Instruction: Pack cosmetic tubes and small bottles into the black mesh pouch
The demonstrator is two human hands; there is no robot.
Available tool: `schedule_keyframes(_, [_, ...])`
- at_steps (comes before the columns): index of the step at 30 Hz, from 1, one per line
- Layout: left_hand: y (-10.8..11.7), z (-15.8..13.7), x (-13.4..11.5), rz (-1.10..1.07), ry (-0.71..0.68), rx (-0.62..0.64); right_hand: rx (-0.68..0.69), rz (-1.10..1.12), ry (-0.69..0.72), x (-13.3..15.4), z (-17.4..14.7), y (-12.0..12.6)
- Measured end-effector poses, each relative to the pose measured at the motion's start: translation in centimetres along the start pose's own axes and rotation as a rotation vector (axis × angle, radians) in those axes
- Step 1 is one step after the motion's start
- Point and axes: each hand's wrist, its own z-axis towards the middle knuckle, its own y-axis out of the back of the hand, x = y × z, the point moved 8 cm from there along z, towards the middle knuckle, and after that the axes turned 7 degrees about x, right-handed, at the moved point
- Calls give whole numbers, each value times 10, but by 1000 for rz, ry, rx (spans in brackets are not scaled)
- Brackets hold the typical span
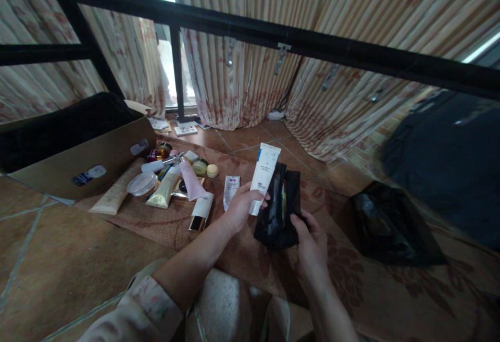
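Note:
My left hand [242, 207] is closed round the lower end of a white squeeze tube [266, 167] with a blue patch, held upright. Just right of it, my right hand [310, 230] grips the side of a black pouch [277, 232], whose top gapes open; its contents are mostly dark. A small white sachet [231, 188] lies on the brown mat [164, 235] beside my left wrist. Farther left are a pink tube [191, 180], a cream tube with a gold cap [164, 188], a white bottle with a dark cap [202, 207] and several small jars.
A cardboard box [113, 162] with black fabric in it stands at the left. Another black bag [390, 227] lies on the right, near a large dark rounded item [449, 159]. A black metal rail [234, 19] crosses before the pleated curtains [242, 81].

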Motion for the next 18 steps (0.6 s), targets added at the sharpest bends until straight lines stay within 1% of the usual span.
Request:
schedule_keyframes(10, [0, 0, 1, -10, -1, -6, -8, 6, -10, -3, 0, 1])
schedule_keyframes(18, [0, 0, -1, -15, -21, -11, 8, 17, -17, 2, -1, -2])
